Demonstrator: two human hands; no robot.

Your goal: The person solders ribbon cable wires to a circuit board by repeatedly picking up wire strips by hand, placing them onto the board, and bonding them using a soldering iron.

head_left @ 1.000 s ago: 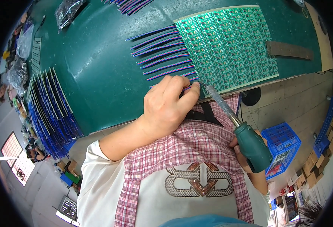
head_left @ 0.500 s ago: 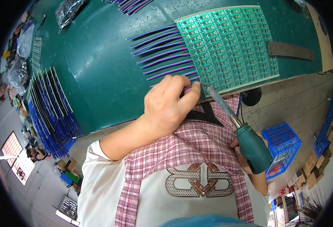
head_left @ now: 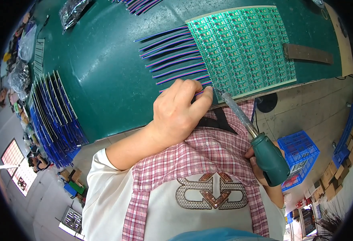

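Note:
A green circuit board panel (head_left: 242,52), covered in rows of small parts, lies at the table's front edge. Along its left side stick out several thin bundles of blue, red and dark wires (head_left: 172,61). At the panel's near left corner my left hand (head_left: 175,111) is closed in a pinch on a wire bundle (head_left: 198,92), mostly hidden by the fingers. My right hand (head_left: 259,168) grips a soldering iron (head_left: 269,160) with a dark green handle. Its tip points up and left at the board's near left corner, close to my left fingertips; whether it touches is unclear.
A brown flat bar (head_left: 308,54) rests across the panel's right edge. Wired board strips (head_left: 54,116) are piled at the table's left end. More wires (head_left: 138,5) and a plastic bag (head_left: 73,14) lie at the back. A blue crate (head_left: 299,154) stands below, right.
The soldering iron has shifted slightly right, its tip drawing a little away from my left fingertips. My left hand stays almost still on the wires.

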